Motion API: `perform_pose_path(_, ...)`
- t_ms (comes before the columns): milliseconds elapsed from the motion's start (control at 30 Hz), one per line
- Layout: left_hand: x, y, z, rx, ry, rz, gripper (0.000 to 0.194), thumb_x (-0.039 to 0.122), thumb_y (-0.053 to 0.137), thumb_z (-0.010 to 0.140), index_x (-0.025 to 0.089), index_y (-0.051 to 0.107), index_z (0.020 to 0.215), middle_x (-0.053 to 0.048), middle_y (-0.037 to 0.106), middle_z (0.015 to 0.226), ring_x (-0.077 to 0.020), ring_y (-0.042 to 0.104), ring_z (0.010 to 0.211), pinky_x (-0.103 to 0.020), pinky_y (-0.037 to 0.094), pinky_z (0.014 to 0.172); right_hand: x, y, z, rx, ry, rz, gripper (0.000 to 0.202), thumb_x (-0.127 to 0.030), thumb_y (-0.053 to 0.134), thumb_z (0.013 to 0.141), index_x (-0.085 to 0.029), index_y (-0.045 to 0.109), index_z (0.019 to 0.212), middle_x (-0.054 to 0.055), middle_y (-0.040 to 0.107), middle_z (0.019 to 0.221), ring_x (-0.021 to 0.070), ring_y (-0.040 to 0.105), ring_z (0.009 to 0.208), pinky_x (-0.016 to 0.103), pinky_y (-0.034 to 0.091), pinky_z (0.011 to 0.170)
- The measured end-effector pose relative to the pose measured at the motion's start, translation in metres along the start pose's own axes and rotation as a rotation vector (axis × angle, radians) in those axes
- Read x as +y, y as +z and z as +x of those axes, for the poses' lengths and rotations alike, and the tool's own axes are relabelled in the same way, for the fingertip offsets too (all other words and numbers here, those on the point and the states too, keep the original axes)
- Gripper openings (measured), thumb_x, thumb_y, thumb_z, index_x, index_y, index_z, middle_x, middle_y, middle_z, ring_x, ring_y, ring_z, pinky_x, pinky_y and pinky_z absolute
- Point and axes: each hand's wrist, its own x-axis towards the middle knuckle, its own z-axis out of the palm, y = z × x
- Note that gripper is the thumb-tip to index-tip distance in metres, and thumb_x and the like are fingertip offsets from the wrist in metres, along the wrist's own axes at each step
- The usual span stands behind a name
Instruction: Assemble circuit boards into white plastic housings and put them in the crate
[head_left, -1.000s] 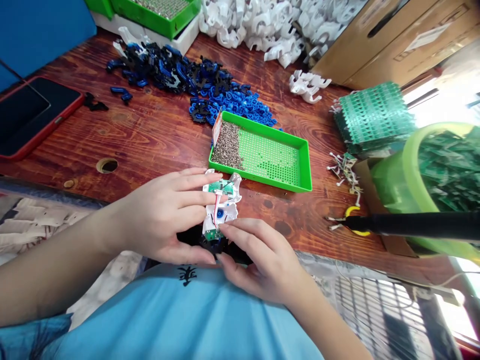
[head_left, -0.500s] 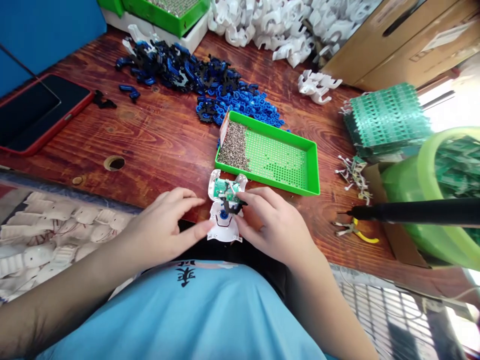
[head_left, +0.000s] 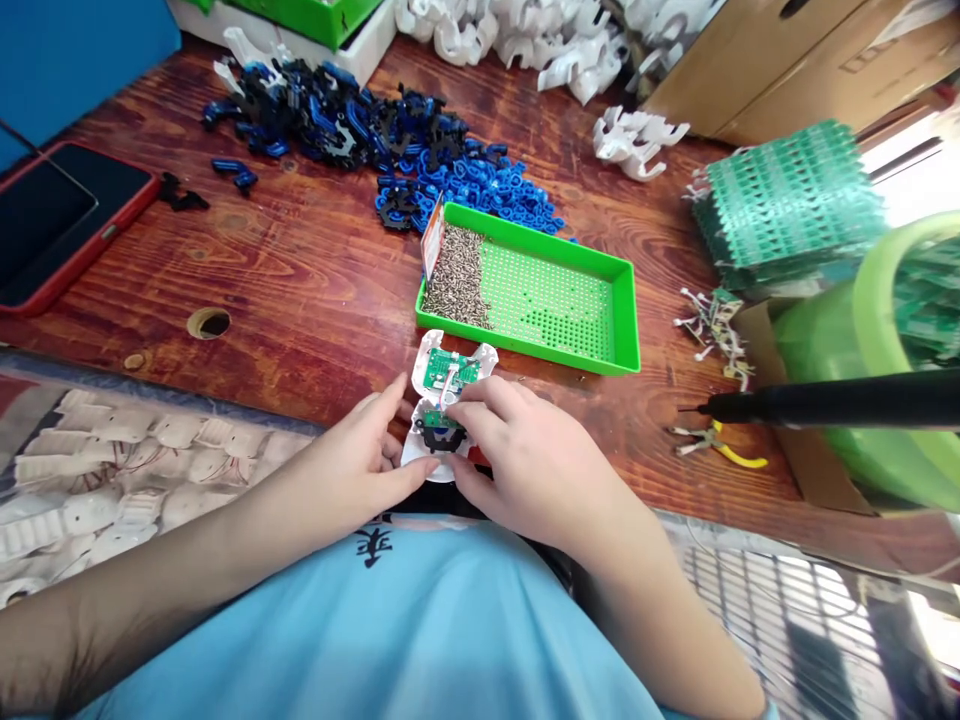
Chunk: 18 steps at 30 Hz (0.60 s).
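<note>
At the table's front edge lie two white plastic shell halves joined by thin wires. The far shell half [head_left: 427, 352] carries a green circuit board [head_left: 450, 370]. On the near shell half [head_left: 421, 450] sits a black plastic part [head_left: 442, 437] with a small green board beside it. My left hand [head_left: 379, 450] curls about the near half's left side, its thumb on the lower edge. From the right, my right hand [head_left: 525, 440] closes on the black part, fingertips at its upper side and thumb low. The right fingertips partly cover the wires and small board.
Just beyond stands a green tray [head_left: 626, 320] of small screws. Blue and black plastic parts [head_left: 330, 120] are heaped behind it. A phone [head_left: 67, 220] lies left. Yellow-handled pliers [head_left: 720, 445], a black rod-like tool [head_left: 810, 402] and a green bucket [head_left: 874, 330] are right.
The black part has come down onto the near shell half, covering the blue piece there. My left hand has moved in against the shell. The view has shifted slightly.
</note>
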Motion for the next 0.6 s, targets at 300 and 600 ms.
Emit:
perform_pose_path(300, -0.003, 0.004, -0.008, 0.028, -0.077, 0.042, 0.07, 0.042, 0.067, 0.083, 0.03, 0.037, 0.145, -0.009, 0.06, 0.124, -0.0207, 0.066, 0.084, -0.039, 0.059, 0.079, -0.01, -0.006, -0.001, -0.155, 0.111, 0.056, 0.024, -0.022, 0.055, 0.089, -0.016, 0.065, 0.109, 0.007, 0.06, 0.106, 0.0244, 0.064, 0.091, 0.039, 0.058, 0.076)
perform_pose_path(600, 0.0, 0.012, 0.002, 0.199, 0.021, 0.158, 0.039, 0.041, 0.063, 0.084, 0.018, 0.059, 0.115, -0.007, 0.068, 0.1, -0.0235, 0.067, 0.079, -0.036, 0.055, 0.068, -0.017, 0.012, -0.009, -0.035, 0.061, -0.037, 0.01, -0.017, 0.059, 0.088, -0.013, 0.068, 0.093, 0.01, 0.063, 0.096, 0.0241, 0.063, 0.089, 0.035, 0.058, 0.071)
